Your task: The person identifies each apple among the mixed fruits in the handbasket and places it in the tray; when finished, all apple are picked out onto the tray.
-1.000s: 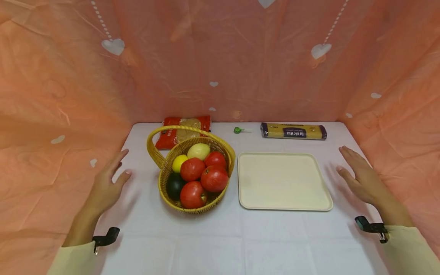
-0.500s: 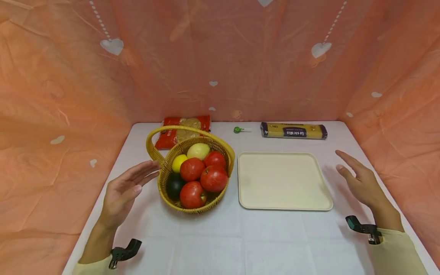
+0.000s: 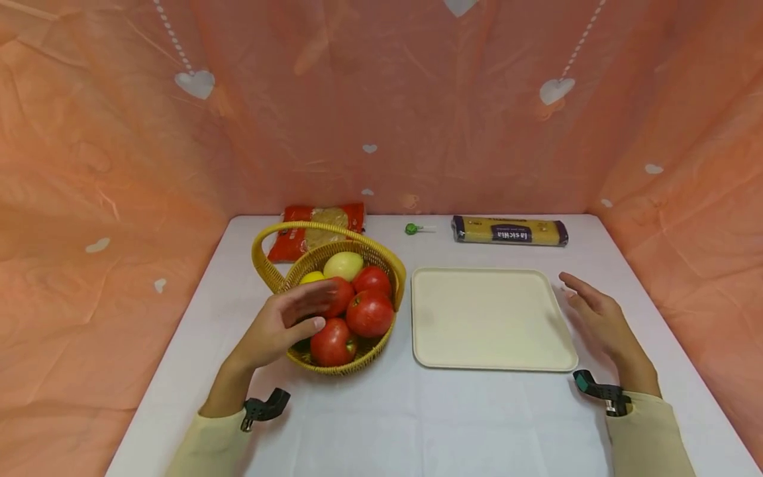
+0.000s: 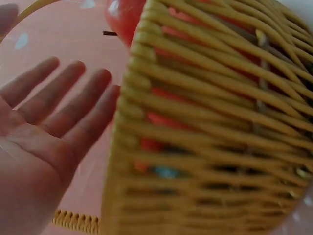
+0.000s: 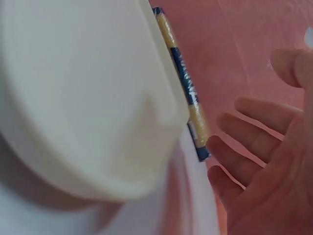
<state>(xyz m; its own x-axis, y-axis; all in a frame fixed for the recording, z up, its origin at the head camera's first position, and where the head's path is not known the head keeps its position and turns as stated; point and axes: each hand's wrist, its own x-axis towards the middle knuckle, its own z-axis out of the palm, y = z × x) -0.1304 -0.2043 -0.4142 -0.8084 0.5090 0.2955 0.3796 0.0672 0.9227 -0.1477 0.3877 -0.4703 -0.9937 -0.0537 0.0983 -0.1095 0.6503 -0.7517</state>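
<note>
My left hand point(image 3: 279, 330) hovers over the left side of a yellow wicker basket point(image 3: 390, 324), fingers extended and holding nothing. Inside the basket are several red apples point(image 3: 371, 314), a pale yellow-green fruit point(image 3: 344, 265) and a yellow fruit point(image 3: 312, 277) partly behind the hand. A dark round item seen earlier is now hidden by this hand. In the left wrist view, the fingers lie beside the woven wall point(image 4: 195, 132). Near the right edge of a cream tray point(image 3: 491, 318), my right hand point(image 3: 602, 324) is raised with loose, spread fingers and nothing in it.
Behind the basket lies a red bag of pasta point(image 3: 298, 244), partly covered by the basket's handle point(image 3: 324, 227). A green lollipop point(image 3: 411, 229) and a yellow spaghetti pack point(image 3: 509, 231) lie along the back edge. Orange cloth point(image 3: 89, 199) hangs around the white table point(image 3: 381, 424).
My left hand has moved right from beside the table's left edge to over the basket. My right hand has shifted left toward the tray. Basket and tray have stayed in place.
</note>
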